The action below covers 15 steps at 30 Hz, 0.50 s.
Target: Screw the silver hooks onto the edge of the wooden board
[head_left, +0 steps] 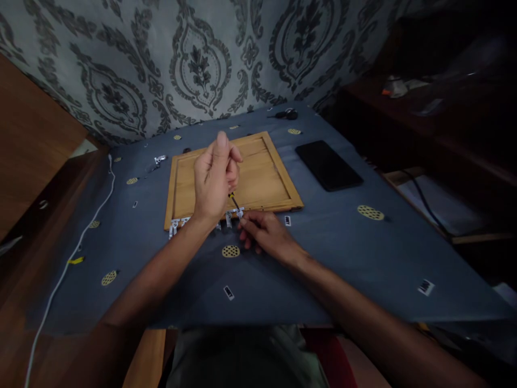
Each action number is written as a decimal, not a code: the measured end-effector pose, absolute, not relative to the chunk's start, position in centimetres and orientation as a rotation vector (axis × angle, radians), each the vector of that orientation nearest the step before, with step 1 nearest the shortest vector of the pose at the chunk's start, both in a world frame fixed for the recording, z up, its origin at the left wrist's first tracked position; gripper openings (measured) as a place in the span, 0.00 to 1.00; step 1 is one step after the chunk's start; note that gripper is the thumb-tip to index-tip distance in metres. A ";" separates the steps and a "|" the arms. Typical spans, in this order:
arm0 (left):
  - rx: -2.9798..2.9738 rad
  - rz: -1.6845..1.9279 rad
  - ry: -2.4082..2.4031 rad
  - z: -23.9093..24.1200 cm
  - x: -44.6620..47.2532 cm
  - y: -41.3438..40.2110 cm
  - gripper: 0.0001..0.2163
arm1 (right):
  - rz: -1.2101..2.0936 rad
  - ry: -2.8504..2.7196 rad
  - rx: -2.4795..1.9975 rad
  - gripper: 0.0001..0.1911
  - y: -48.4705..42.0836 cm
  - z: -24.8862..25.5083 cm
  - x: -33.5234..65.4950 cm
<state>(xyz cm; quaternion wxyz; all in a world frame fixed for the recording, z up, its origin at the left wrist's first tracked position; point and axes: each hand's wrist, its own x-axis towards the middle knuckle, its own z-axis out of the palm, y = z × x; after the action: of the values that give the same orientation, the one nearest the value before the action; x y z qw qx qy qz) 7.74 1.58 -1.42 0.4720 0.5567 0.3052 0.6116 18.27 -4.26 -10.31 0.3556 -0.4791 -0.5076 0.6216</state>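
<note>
My left hand [215, 178] is raised over a wooden framed panel [266, 178], fingers wrapped round the handle of a small screwdriver [233, 201] whose tip points down at the panel's near edge. My right hand [264, 233] rests on the blue cloth just below, fingertips pinching a small metal hinge [238, 214] at that edge. Another metal hinge [177, 223] sits at the panel's near left corner.
A black phone [328, 164] lies right of the panel. A white cable [81, 237] runs along the left edge of the blue cloth-covered table [363, 253]. A loose metal part [160, 159] and a dark tool [287, 113] lie near the patterned wall. Dark shelving stands at right.
</note>
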 end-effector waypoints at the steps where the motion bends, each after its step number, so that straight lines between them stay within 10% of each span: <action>1: 1.369 1.492 0.756 -1.5 7.7 1.6 0.24 | 1.606 -1.312 -1.236 0.10 -4.3 -10.3 18.3; 15: 1.407 1.511 0.670 -2.4 7.6 1.7 0.22 | 1.601 -1.308 -1.253 0.10 -4.2 -10.2 18.1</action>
<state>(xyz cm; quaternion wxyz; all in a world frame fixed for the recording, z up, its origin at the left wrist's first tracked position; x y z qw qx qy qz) 7.63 1.71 -2.37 0.4666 0.5733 0.2729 0.6157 18.15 -4.19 -10.22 0.3543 -0.4846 -0.5060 0.6193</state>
